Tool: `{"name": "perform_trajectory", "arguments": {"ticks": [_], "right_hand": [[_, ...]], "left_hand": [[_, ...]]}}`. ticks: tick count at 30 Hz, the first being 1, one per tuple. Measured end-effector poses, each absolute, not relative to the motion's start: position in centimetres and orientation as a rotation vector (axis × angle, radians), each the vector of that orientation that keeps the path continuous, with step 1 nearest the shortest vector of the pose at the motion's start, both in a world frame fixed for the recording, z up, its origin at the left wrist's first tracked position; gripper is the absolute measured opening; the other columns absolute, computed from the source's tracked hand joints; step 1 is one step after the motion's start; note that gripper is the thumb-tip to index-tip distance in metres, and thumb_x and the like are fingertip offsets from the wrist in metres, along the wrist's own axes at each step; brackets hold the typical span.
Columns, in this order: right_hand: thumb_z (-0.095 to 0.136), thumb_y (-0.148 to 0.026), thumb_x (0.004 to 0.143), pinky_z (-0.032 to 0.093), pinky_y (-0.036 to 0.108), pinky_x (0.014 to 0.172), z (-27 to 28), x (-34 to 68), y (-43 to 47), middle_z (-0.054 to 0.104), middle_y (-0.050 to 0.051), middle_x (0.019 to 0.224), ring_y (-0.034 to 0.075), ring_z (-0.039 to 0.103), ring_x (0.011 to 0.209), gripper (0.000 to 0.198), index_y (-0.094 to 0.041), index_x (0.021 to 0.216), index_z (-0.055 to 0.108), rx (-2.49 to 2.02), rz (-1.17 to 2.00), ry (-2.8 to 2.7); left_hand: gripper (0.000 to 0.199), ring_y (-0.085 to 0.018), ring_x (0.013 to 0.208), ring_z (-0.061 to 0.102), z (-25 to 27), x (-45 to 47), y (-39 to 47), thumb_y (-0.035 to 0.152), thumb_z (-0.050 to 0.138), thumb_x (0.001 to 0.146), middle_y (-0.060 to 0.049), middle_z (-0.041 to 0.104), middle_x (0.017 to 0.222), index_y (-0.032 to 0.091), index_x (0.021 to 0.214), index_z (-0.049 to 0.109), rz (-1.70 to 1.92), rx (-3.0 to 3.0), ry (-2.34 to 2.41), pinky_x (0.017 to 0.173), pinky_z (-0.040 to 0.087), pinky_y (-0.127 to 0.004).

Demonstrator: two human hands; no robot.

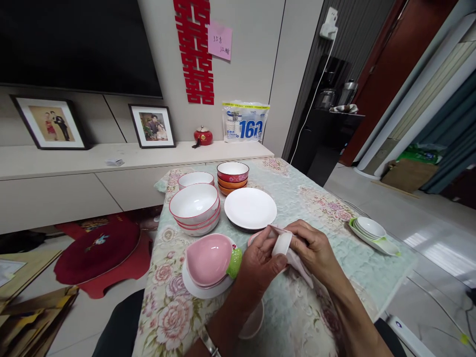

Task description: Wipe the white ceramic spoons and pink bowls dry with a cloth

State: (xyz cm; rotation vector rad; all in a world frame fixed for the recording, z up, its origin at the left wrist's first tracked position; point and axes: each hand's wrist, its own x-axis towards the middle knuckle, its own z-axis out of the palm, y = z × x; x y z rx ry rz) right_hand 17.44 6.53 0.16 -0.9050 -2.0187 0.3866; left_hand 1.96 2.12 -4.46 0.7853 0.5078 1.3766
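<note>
My left hand [262,263] is closed around a small white dish [282,243], its thumb along the near side. Only part of the dish shows, so its full shape is hidden. A pale pink cloth [300,267] is pinched in my right hand [310,245] and wraps against the dish. Beside my left wrist, a pink peach-shaped bowl [208,258] with a green leaf handle [234,263] sits on a white plate [203,293]. Partly under my left forearm is a small pale bowl [253,320]. A pink rim [253,238] shows behind my left fingers.
Beyond my hands stand a stack of white plates [251,208], red-rimmed white bowls [195,203] and red and orange bowls [232,173]. Small white dishes [370,228] rest on a green-edged tray near the table's right edge. A red stool [100,253] is left of the flowered tablecloth [173,322].
</note>
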Motion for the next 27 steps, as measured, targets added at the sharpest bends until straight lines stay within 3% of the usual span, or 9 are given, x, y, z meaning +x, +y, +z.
{"name": "perform_trajectory", "arguments": {"ticks": [3,6,9,12,17,21,24,27], "right_hand": [[0.06,-0.021,0.096,0.055,0.029,0.068,-0.1,17.5,6.6,0.07,0.005,0.083,0.018,0.068,0.076,0.017,-0.023,0.098,0.076,-0.91,0.325,-2.015],[0.057,-0.016,0.096,0.056,0.029,0.068,0.0,17.4,6.1,0.068,0.006,0.087,0.018,0.067,0.079,0.02,-0.024,0.105,0.074,-0.868,0.114,-2.048],[0.054,-0.009,0.095,0.056,0.027,0.067,0.3,17.2,5.3,0.067,0.008,0.093,0.018,0.067,0.081,0.028,-0.023,0.113,0.071,-0.832,-0.094,-2.114],[0.052,-0.007,0.095,0.055,0.026,0.067,0.6,16.9,4.8,0.067,0.009,0.096,0.018,0.067,0.083,0.033,-0.023,0.118,0.07,-0.804,-0.212,-2.163],[0.055,-0.012,0.096,0.056,0.028,0.07,0.7,16.8,5.1,0.066,0.007,0.094,0.018,0.067,0.083,0.028,-0.024,0.115,0.072,-0.821,0.023,-2.096],[0.062,-0.014,0.094,0.055,0.027,0.069,0.4,17.3,6.1,0.068,0.004,0.086,0.017,0.068,0.078,0.019,-0.024,0.105,0.075,-0.858,0.315,-2.053],[0.062,-0.015,0.094,0.054,0.026,0.067,0.1,17.6,6.4,0.068,0.003,0.084,0.016,0.068,0.076,0.017,-0.024,0.1,0.075,-0.873,0.333,-2.036],[0.059,-0.013,0.096,0.055,0.027,0.068,0.1,17.5,6.1,0.067,0.005,0.087,0.017,0.067,0.079,0.021,-0.024,0.105,0.074,-0.847,0.155,-2.048]], "left_hand": [[0.085,-0.034,0.125,0.061,-4.9,2.1,2.2,0.031,0.087,0.07,-0.017,0.069,0.132,0.02,0.146,0.05,1.376,0.744,0.503,0.102,0.049,-0.045],[0.072,-0.035,0.127,0.06,-4.8,2.1,2.2,0.032,0.087,0.071,-0.018,0.065,0.138,0.02,0.137,0.06,1.37,0.706,0.489,0.101,0.05,-0.046],[0.059,-0.035,0.121,0.064,-4.2,1.8,2.3,0.037,0.08,0.079,-0.019,0.067,0.134,0.016,0.131,0.063,1.341,0.746,0.523,0.095,0.054,-0.045],[0.059,-0.033,0.114,0.068,-3.6,1.5,2.2,0.036,0.081,0.078,-0.017,0.072,0.125,0.015,0.131,0.064,1.295,0.783,0.545,0.092,0.056,-0.042],[0.077,-0.033,0.11,0.07,-3.8,1.6,2.0,0.035,0.086,0.071,-0.016,0.075,0.12,0.015,0.138,0.054,1.338,0.727,0.552,0.089,0.058,-0.044],[0.091,-0.032,0.118,0.067,-4.5,2.1,1.8,0.028,0.087,0.069,-0.018,0.073,0.126,0.015,0.145,0.04,1.401,0.726,0.571,0.105,0.049,-0.048],[0.09,-0.032,0.124,0.063,-4.6,2.4,1.8,0.024,0.087,0.068,-0.018,0.07,0.132,0.018,0.145,0.041,1.402,0.716,0.556,0.11,0.045,-0.049],[0.077,-0.034,0.125,0.062,-4.5,2.3,1.9,0.027,0.087,0.071,-0.018,0.067,0.135,0.018,0.139,0.051,1.384,0.722,0.544,0.105,0.049,-0.049]]}}
